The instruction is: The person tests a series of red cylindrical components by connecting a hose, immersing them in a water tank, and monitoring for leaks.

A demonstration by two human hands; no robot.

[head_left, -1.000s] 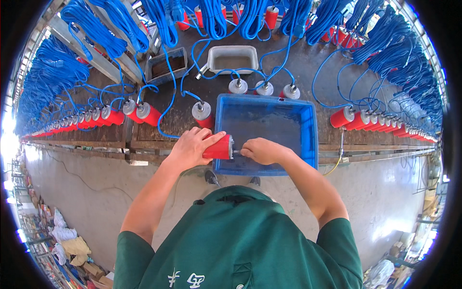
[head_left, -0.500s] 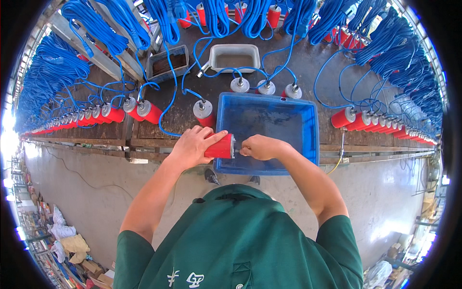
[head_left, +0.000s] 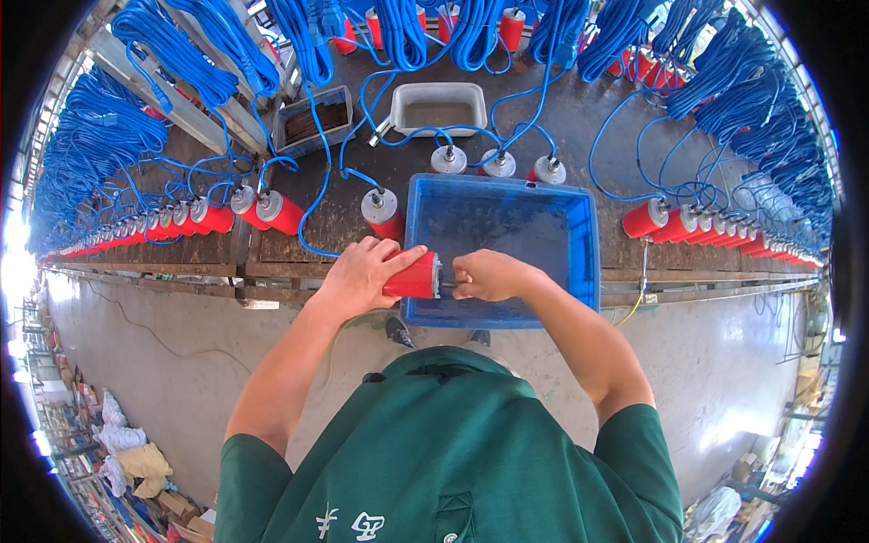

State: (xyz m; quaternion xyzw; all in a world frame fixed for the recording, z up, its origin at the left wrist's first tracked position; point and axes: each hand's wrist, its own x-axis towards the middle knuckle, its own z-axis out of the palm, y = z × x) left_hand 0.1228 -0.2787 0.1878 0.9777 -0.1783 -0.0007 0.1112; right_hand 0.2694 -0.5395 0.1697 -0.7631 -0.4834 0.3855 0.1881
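Observation:
My left hand [head_left: 364,274] is wrapped round a red cylinder [head_left: 409,278], which lies sideways over the left front part of a blue plastic tub [head_left: 593,244]. The cylinder's grey metal end cap [head_left: 438,275] faces right. From that end a short metal stem [head_left: 450,285] reaches to my right hand [head_left: 493,275], whose fingers are closed round it. What else those fingers may hold is hidden. The tub holds shallow, murky liquid. Just left of it stands another red cylinder [head_left: 381,213] with a blue cable from its top.
Behind the tub stand several cabled red cylinders [head_left: 499,164], a pale basin [head_left: 439,88] and a grey bin [head_left: 314,122]. Rows of red cylinders line the workbench [head_left: 543,118] on both sides. Bundled blue cables [head_left: 178,59] hang behind. A thin hose [head_left: 641,291] hangs at the front edge.

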